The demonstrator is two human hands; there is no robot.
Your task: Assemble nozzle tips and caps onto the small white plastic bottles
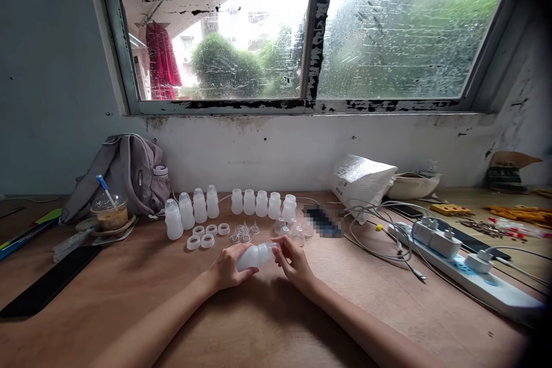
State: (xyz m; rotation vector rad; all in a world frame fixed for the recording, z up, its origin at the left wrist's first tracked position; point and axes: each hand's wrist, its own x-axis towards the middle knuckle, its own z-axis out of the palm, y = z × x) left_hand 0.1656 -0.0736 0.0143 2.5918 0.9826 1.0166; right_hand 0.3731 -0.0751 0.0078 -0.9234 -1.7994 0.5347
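My left hand (230,267) is wrapped around a frosted white baby bottle (250,259), tilted on its side with its top to the right. The fingers of my right hand (295,261) close on the clear cap (268,250) at that end. Beyond my hands lie several white collar rings (207,240), several clear teats (244,234) and several clear caps (297,234). An uncapped row of bottles (261,204) stands upright behind them. Farther left, another group of upright bottles (199,205) has clear caps on.
At left are a grey backpack (133,178), an iced drink cup (110,213) and a black flat strip (52,282). On the right, loose cables (366,247), a white power strip (466,270) and a white bag (362,181) lie on the wooden table (233,333).
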